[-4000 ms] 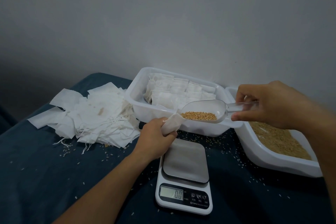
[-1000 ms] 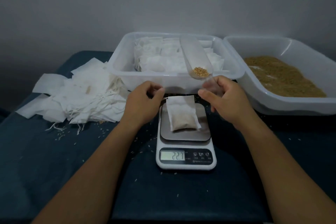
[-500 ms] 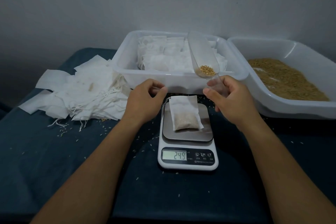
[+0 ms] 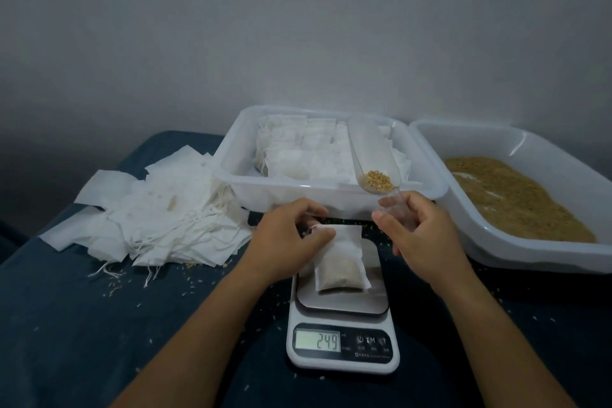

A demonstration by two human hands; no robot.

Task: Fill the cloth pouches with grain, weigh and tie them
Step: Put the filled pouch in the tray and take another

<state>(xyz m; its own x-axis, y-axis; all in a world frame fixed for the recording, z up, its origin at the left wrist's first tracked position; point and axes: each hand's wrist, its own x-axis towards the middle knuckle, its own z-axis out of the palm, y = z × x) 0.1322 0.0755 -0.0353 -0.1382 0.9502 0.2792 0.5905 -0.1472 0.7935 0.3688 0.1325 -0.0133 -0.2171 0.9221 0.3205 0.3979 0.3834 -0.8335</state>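
Pouch (image 4: 341,267) top under left hand (image 4: 291,242)

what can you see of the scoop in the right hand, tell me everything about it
The scoop looks like clear plastic, a long trough with a rounded end and a short clear handle. The right hand grips that handle, fingers curled round it. It is held above the front rim of the tub of pouches, open end pointing away from the person. A small heap of golden grain sits at the handle end; the rest of the trough is bare.
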